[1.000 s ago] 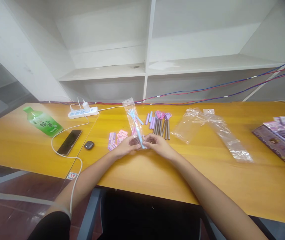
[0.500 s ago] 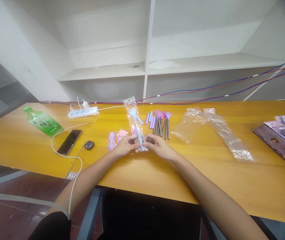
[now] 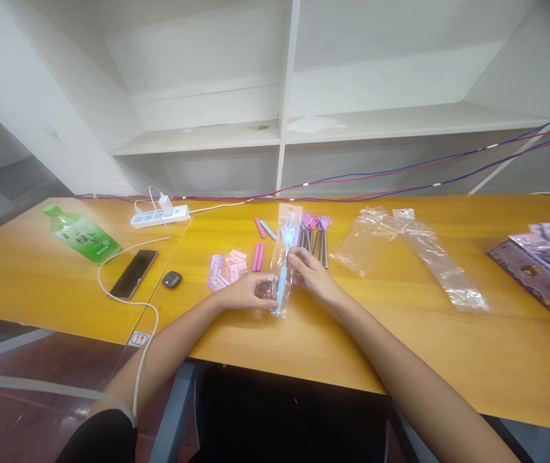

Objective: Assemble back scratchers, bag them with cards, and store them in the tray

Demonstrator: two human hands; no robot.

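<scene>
The left hand [image 3: 243,292] is pinching the lower left side of a clear bag [image 3: 289,211], while the right hand [image 3: 314,273] is gripping its right edge higher up, probably steadying the limp plastic from both sides. Inside, a blue hand-shaped stick [image 3: 282,286] is lying lengthwise, near the middle of a wooden table [image 3: 304,347]. Metal-shafted sticks [image 3: 324,247] are lying side by side just beyond the right hand; pink rods [image 3: 255,257] and small cards [image 3: 236,259] are resting near the left, seemingly grouped by kind
</scene>
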